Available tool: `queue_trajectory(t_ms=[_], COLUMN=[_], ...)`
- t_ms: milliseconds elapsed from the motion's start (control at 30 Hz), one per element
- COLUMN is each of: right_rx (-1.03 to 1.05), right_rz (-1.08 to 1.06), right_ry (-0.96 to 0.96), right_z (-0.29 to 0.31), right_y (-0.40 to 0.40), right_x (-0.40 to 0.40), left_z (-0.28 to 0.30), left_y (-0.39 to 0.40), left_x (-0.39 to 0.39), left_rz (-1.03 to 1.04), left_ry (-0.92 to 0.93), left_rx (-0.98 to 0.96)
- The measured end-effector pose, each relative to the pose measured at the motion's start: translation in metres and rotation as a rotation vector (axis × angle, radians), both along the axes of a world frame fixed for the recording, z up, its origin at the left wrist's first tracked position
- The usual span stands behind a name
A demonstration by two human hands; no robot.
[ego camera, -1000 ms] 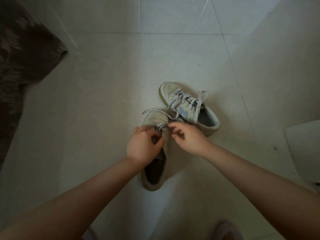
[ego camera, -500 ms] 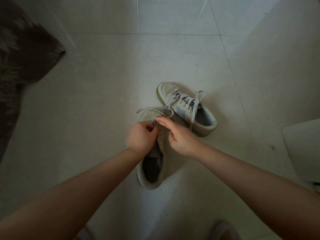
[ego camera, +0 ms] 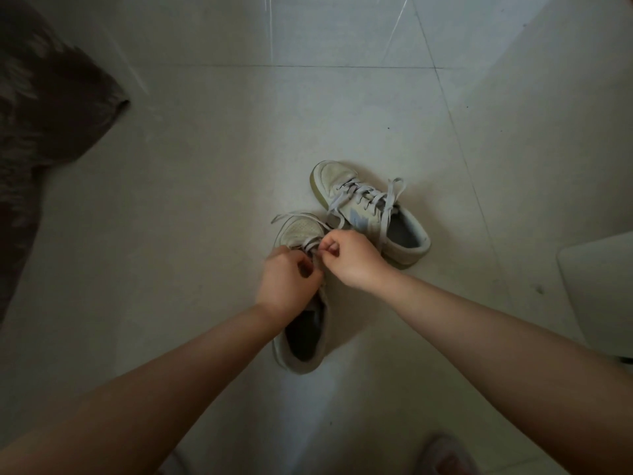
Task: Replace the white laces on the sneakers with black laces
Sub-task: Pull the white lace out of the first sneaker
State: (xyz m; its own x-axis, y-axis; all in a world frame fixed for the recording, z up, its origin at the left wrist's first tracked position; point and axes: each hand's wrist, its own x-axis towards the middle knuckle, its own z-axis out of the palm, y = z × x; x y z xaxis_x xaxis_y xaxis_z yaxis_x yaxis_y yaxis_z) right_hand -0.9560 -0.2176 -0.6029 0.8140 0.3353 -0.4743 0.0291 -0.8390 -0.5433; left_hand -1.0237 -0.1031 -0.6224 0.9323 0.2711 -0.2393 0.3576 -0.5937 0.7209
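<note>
Two pale sneakers lie on the tiled floor. The near sneaker [ego camera: 301, 341] points away from me, its toe and opening showing. Its white lace [ego camera: 294, 217] loops loosely over the toe. My left hand [ego camera: 289, 282] rests curled over the tongue area and pinches the lace there. My right hand [ego camera: 347, 257] pinches the same lace just above the eyelets. The far sneaker [ego camera: 370, 210] lies tilted to the right, still laced in white with loose ends. No black laces are in view.
A dark patterned rug [ego camera: 44, 132] covers the left edge. A pale flat object [ego camera: 603, 289] sits at the right edge. A slippered foot [ego camera: 445, 454] shows at the bottom. Light tiles surround the shoes.
Both hands have shifted slightly along the near sneaker's lacing, and the fingers of my right hand have curled in tighter on the lace. The far sneaker has not moved.
</note>
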Motion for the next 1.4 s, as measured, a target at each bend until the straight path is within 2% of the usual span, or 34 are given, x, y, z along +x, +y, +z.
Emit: queue_trajectory(t_ms=[100, 267, 333, 433, 500, 633, 833, 967, 1067, 1200, 1400], right_rx=[-0.095, -0.138, -0.122, -0.017, -0.059, 0.016, 0.123, 0.120, 0.105, 0.110, 0.284], right_rz=[0.171, 0.462, 0.377, 0.069, 0.063, -0.008, 0.039, -0.056, -0.107, -0.143, -0.195], right_ry=[-0.050, -0.298, -0.266, -0.065, 0.023, -0.019, -0.105, 0.048, 0.092, -0.004, -0.127], right_z=[0.004, 0.023, 0.023, 0.019, 0.014, 0.002, 0.020, 0.016, 0.003, -0.006, 0.022], right_y=[0.003, 0.001, -0.002, -0.009, -0.011, -0.005, 0.005, -0.005, -0.008, 0.000, -0.002], right_x=[0.001, 0.016, 0.017, 0.016, 0.011, -0.003, 0.005, 0.002, -0.003, -0.009, 0.014], left_z=[0.000, 0.000, -0.002, -0.004, -0.004, -0.004, 0.000, 0.003, 0.003, 0.004, 0.003], left_y=[0.002, 0.006, 0.006, 0.006, 0.007, 0.006, 0.010, 0.008, 0.007, 0.007, 0.014], left_x=[0.001, 0.003, 0.002, 0.001, 0.001, 0.000, 0.004, 0.006, 0.004, 0.004, 0.009], left_rz=[-0.020, -0.042, -0.049, -0.039, -0.042, -0.054, -0.044, -0.053, -0.050, -0.054, -0.028], left_ry=[0.040, 0.038, 0.045, 0.062, 0.049, 0.049, 0.078, 0.085, 0.074, 0.091, 0.140], left_rx=[-0.001, -0.011, -0.014, -0.026, -0.029, -0.025, -0.025, -0.026, -0.048, -0.043, -0.050])
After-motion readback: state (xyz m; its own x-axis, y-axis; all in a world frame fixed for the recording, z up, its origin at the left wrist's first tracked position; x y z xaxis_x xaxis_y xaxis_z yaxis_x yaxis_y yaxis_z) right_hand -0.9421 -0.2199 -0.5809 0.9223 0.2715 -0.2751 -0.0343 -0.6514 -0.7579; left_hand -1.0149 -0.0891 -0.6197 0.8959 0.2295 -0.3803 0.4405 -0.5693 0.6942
